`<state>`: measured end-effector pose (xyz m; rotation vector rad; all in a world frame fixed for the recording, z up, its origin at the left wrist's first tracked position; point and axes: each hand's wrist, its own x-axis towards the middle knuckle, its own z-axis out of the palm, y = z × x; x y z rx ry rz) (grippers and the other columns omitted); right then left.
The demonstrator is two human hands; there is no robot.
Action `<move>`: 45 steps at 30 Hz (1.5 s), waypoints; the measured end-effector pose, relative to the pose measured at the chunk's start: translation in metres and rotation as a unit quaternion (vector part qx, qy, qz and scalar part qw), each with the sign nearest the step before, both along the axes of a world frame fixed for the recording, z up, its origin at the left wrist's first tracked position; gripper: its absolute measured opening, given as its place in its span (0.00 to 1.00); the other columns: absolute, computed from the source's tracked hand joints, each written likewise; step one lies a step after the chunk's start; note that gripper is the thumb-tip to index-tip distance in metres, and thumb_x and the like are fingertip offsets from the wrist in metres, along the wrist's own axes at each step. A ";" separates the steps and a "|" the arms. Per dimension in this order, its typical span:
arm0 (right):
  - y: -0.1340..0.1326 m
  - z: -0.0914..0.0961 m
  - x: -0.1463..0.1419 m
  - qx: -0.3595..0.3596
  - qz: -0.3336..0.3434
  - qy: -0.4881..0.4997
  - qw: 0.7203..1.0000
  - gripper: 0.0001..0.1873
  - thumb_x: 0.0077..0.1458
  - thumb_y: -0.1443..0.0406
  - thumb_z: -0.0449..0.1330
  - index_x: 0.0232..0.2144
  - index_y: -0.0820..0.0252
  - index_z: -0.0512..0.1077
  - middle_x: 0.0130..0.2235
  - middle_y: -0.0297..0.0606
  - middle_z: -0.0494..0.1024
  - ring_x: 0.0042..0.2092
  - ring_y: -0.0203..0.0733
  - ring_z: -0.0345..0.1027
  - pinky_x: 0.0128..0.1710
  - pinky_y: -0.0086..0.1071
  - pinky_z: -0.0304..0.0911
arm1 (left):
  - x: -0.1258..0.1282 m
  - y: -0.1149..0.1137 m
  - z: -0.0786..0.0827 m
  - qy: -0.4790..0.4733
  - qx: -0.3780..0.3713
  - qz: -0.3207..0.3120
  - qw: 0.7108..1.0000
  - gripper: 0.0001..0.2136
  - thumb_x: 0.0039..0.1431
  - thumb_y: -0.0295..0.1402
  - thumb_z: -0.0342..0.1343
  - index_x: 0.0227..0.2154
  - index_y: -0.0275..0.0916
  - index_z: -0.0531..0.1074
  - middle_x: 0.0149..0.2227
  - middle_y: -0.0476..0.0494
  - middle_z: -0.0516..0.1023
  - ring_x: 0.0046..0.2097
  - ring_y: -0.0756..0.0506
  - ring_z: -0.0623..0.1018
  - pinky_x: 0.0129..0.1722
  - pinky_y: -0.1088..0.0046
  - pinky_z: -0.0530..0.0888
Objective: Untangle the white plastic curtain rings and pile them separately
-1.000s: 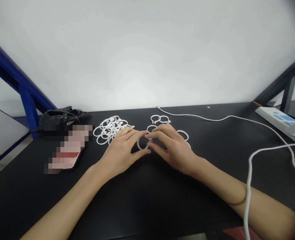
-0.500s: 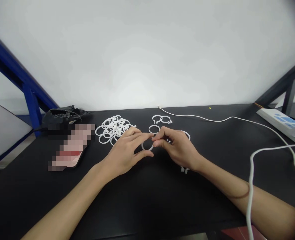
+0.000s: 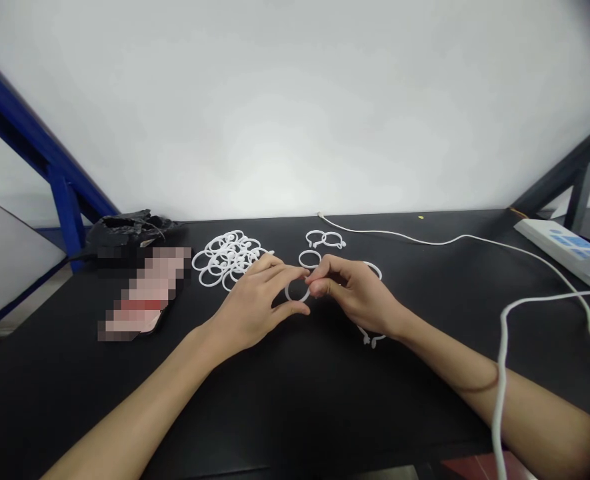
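My right hand (image 3: 357, 293) pinches a white plastic ring (image 3: 289, 295) at its right side between thumb and forefinger. My left hand (image 3: 255, 300) curves around the same ring, forefinger at its top and thumb along its lower edge. The pinched part of the ring is hidden by fingertips. Behind my left hand lies a heap of white rings (image 3: 215, 275) with small knobbed ends. Just beyond my fingers is a single ring (image 3: 299, 260), and farther back sit two overlapping rings (image 3: 325, 233). More rings (image 3: 375, 342) show partly from under my right hand.
A phone-like object (image 3: 147, 293), partly pixelated, and a crumpled black bag (image 3: 125, 230) are on the left of the black table (image 3: 275, 413). A white cable (image 3: 415, 238) runs across the right side and over my right forearm. A white box (image 3: 555, 247) stands far right.
Both hands keep nearly the same pose around the ring. My right fingertips have shifted slightly, and a little more of the rings below my right hand shows.
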<state>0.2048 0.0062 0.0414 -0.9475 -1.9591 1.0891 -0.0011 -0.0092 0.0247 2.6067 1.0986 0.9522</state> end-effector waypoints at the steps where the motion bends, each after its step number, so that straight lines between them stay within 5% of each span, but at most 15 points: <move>1: 0.000 -0.001 0.000 -0.008 0.002 0.009 1.000 0.07 0.59 0.61 0.60 0.31 0.58 0.71 0.31 0.33 0.78 0.34 0.38 0.74 0.37 0.31 0.69 | 0.000 0.000 0.000 0.001 0.004 0.002 1.000 0.18 0.61 0.40 0.59 0.51 0.39 0.68 0.47 0.43 0.78 0.47 0.43 0.70 0.48 0.62 0.71; 3: 0.001 -0.002 0.000 0.020 -0.014 0.000 1.000 0.08 0.60 0.59 0.59 0.37 0.58 0.72 0.34 0.34 0.79 0.36 0.39 0.74 0.39 0.34 0.70 | -0.002 0.002 0.001 0.005 0.014 0.022 1.000 0.18 0.62 0.40 0.58 0.52 0.40 0.67 0.48 0.43 0.77 0.48 0.42 0.70 0.49 0.61 0.71; 7: 0.008 -0.006 0.003 0.208 -0.101 -0.140 0.963 0.18 0.58 0.61 0.62 0.50 0.56 0.69 0.42 0.39 0.79 0.45 0.46 0.70 0.48 0.43 0.66 | -0.013 0.009 0.001 0.014 0.018 0.159 0.987 0.21 0.63 0.42 0.55 0.55 0.39 0.65 0.49 0.40 0.76 0.52 0.39 0.69 0.50 0.56 0.70; 11: 0.019 -0.017 0.009 0.296 -0.138 -0.306 0.894 0.15 0.56 0.61 0.64 0.44 0.59 0.73 0.44 0.46 0.76 0.48 0.54 0.63 0.47 0.49 0.63 | -0.031 0.021 -0.001 0.039 0.037 0.263 0.963 0.18 0.65 0.39 0.51 0.55 0.38 0.66 0.51 0.37 0.74 0.53 0.35 0.67 0.52 0.50 0.68; 15: 0.023 -0.023 0.011 0.318 -0.130 -0.338 0.876 0.07 0.59 0.65 0.60 0.40 0.60 0.74 0.40 0.45 0.77 0.47 0.54 0.61 0.46 0.47 0.62 | -0.038 0.027 -0.003 0.054 0.032 0.307 0.950 0.21 0.64 0.37 0.49 0.58 0.35 0.64 0.56 0.34 0.70 0.55 0.32 0.65 0.52 0.47 0.66; 18: 0.021 -0.020 0.010 0.331 -0.114 -0.318 0.881 0.05 0.59 0.68 0.58 0.37 0.60 0.74 0.38 0.43 0.77 0.45 0.52 0.61 0.44 0.45 0.62 | -0.032 0.023 -0.001 0.060 0.031 0.284 0.957 0.22 0.64 0.37 0.50 0.59 0.36 0.64 0.58 0.36 0.68 0.56 0.33 0.63 0.55 0.48 0.64; 22: 0.014 -0.012 0.006 0.376 -0.064 -0.255 0.889 0.07 0.61 0.69 0.56 0.41 0.60 0.73 0.40 0.42 0.77 0.44 0.47 0.62 0.43 0.40 0.65 | -0.016 0.010 0.000 0.085 0.016 0.165 0.982 0.24 0.63 0.41 0.53 0.60 0.37 0.62 0.57 0.39 0.69 0.58 0.37 0.62 0.59 0.52 0.60; 27: 0.005 -0.009 0.001 0.404 0.007 -0.188 0.895 0.10 0.64 0.69 0.52 0.44 0.58 0.71 0.41 0.41 0.75 0.42 0.43 0.64 0.45 0.40 0.66 | -0.001 0.000 -0.002 0.093 0.014 0.081 0.992 0.21 0.64 0.39 0.54 0.58 0.40 0.64 0.49 0.42 0.76 0.52 0.39 0.68 0.55 0.53 0.64; 37: -0.005 -0.003 -0.002 0.275 -0.027 -0.135 0.952 0.06 0.66 0.66 0.52 0.41 0.57 0.69 0.39 0.37 0.78 0.37 0.37 0.71 0.39 0.32 0.67 | -0.003 -0.004 0.004 0.050 -0.007 0.106 0.993 0.20 0.60 0.48 0.55 0.50 0.42 0.69 0.43 0.42 0.73 0.47 0.41 0.73 0.47 0.60 0.72; 45: -0.005 -0.001 -0.001 0.265 -0.023 -0.101 0.959 0.05 0.64 0.69 0.53 0.36 0.57 0.67 0.38 0.35 0.79 0.37 0.35 0.72 0.36 0.29 0.66 | -0.002 -0.007 0.007 0.048 -0.001 0.098 0.994 0.19 0.60 0.49 0.55 0.47 0.42 0.70 0.41 0.44 0.73 0.46 0.42 0.73 0.46 0.63 0.73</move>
